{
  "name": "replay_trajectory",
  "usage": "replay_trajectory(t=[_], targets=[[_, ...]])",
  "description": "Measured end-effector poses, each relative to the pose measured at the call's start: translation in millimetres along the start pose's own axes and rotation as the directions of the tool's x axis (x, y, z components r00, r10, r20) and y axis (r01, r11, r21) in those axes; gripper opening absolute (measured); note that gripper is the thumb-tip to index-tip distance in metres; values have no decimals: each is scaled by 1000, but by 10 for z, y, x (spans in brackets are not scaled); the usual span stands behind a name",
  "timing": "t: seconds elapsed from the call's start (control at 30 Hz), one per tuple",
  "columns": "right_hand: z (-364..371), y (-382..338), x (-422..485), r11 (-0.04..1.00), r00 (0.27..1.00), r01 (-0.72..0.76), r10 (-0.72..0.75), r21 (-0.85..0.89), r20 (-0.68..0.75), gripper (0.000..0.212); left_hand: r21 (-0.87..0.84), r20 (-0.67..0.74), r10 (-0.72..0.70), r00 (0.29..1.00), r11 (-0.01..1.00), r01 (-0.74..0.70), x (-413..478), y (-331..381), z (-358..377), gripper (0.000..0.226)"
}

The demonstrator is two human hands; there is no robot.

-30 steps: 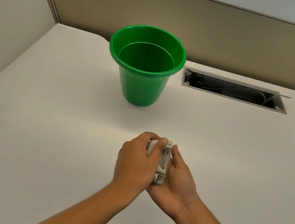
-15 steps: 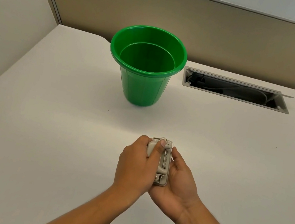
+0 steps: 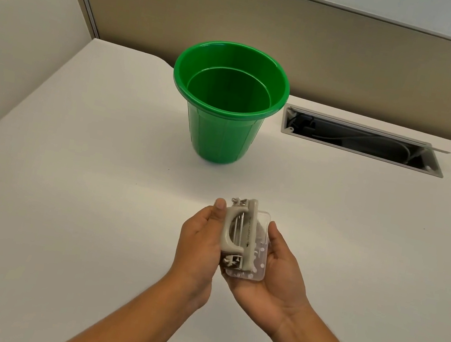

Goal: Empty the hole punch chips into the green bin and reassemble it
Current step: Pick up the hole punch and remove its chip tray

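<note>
**A:** Holding the hole punch [image 3: 240, 233] in both hands, I have it just above the white bench [image 3: 68, 174], close to my body. What do you need described?

**B:** How far along is the job?

**A:** Early, as I judge it. The grey body of the punch sits in my left hand [image 3: 198, 244], its fingers curled round the far side and the thumb pressed on the top end of the handle. My right hand [image 3: 276, 269] lies palm up beneath the clear chip tray [image 3: 258, 254], fingers spread loosely along its edge, cradling it and not pinching. The tray looks partly slid or tilted away from the body, so I take the step in hand to be separating the two. White paper chips show through the tray, so nothing has been emptied yet.

**B:** And the bin?

**A:** The green bin [image 3: 222, 128] stands upright further back on the bench, well apart from my hands. Its inside looks bare; I see no chips in it. Left to do: finish freeing the tray, tip it over the bin, then fit it back on.

**B:** Counts, please.

**A:** One punch, one tray, one bin, two hands. One open cable slot [image 3: 363, 141] is set in the bench, right of the bin. The chips are too small to count.
</note>
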State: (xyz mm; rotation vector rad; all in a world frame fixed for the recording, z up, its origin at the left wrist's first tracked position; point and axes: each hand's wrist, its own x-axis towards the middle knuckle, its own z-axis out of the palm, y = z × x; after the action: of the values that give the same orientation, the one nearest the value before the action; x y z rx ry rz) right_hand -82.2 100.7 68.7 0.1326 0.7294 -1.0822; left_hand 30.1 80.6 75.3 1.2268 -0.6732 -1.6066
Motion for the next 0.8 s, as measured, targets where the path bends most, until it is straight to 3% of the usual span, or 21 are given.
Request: replay_trajectory(t=[0.27, 0.43, 0.63, 0.8], targets=[[82, -51, -22, 999, 999, -10, 9, 36, 35, 49, -274, 32, -107, 994, 955, 112, 59, 13, -36, 45], [70, -108, -13, 996, 997, -36, 30, 76, 70, 48, -529, 196, -173, 965, 810, 253, 94, -22, -111, 34], [42, -148, -5, 998, 993, -20, 13, 63, 116, 53, -612, 275, -210, 938, 714, 339, 137, -53, -179, 31], [5, -151, 11, 996, 995, -37, 28, 86, 99, 52, -659, 280, -252, 926, 651, 376, 159, -124, -212, 50]])
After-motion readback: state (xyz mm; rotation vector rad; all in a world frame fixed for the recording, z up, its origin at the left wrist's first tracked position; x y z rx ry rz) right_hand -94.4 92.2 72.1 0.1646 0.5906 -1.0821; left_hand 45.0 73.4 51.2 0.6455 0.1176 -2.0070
